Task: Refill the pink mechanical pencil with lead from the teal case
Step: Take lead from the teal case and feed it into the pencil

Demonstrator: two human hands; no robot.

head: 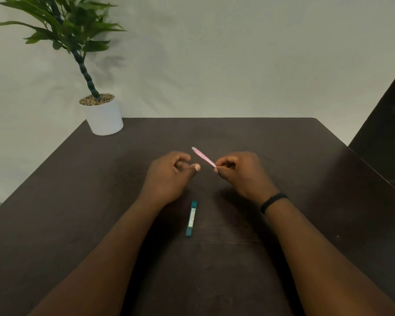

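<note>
My right hand (240,172) pinches one end of the pink mechanical pencil (203,156), which sticks up and to the left above the table. My left hand (171,176) hovers just left of the pencil, fingers loosely curled with the thumb out; whether a small part sits in the fingers is hidden. The teal lead case (191,218) lies flat on the dark table (78,201), nearer to me, between my two forearms and apart from both hands.
A potted plant in a white pot (104,117) stands on the table's far left corner. A pale wall runs behind the table. A dark panel (388,124) rises at the right edge. A black band circles my right wrist (273,201).
</note>
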